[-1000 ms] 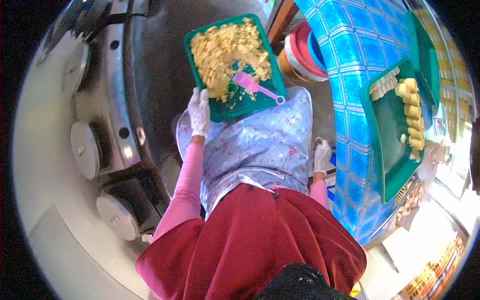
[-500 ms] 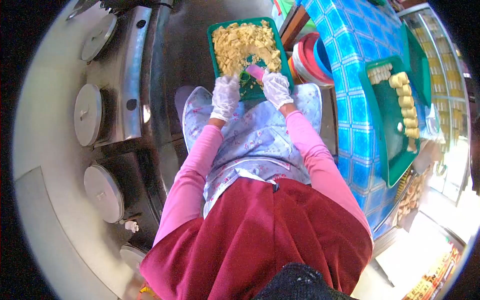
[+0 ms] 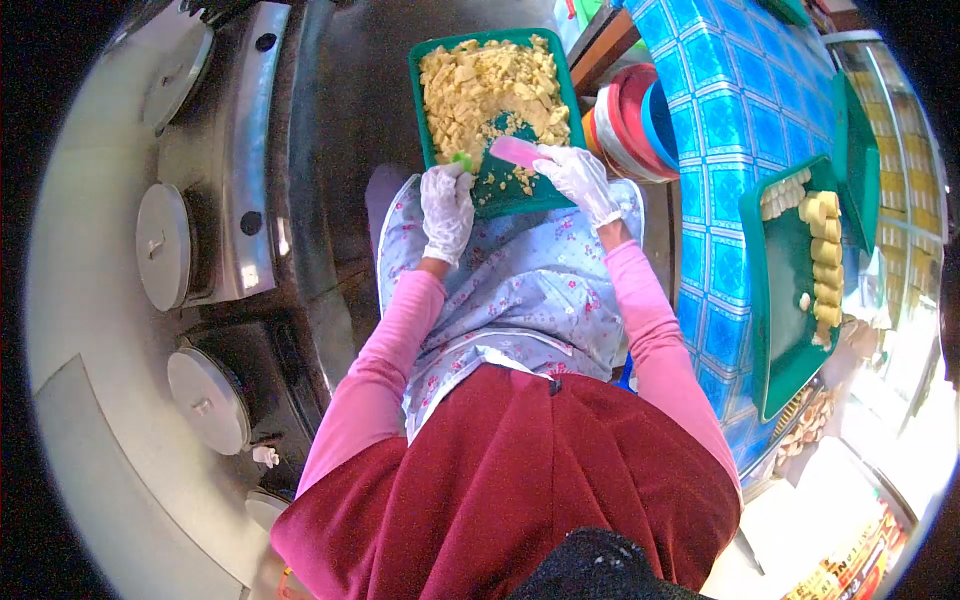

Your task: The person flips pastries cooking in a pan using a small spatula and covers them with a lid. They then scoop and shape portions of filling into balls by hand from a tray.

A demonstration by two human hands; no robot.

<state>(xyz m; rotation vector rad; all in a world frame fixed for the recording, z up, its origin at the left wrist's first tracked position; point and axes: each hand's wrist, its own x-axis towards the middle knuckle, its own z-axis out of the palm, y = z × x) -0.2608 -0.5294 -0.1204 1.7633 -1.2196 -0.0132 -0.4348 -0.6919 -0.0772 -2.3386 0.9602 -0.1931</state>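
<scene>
A green tray (image 3: 497,205) of crumbled and chunky yellow food (image 3: 490,80) rests at my lap, with its near part thinly strewn with crumbs. My left hand (image 3: 447,212), in a thin white glove, is closed around a small green piece (image 3: 461,160) at the tray's near left corner; the fingers hide most of it. Likewise gloved, my right hand (image 3: 582,184) grips a pink spatula (image 3: 517,151), its flat blade pointing left above the tray's thinly covered part. The two hands are apart.
On the right, a blue checked tablecloth (image 3: 715,205) carries another green tray (image 3: 775,365) holding yellow rolls (image 3: 826,250) and small white pieces (image 3: 786,193). Red and blue tubs (image 3: 635,120) stand beside the table. Round lids (image 3: 163,245) line the metal counter at left.
My hands have drawn apart. My left hand has pulled the green piece back from beside the spatula, where it looked ring-shaped. The right hand has shifted slightly right, and the whole view has moved a little.
</scene>
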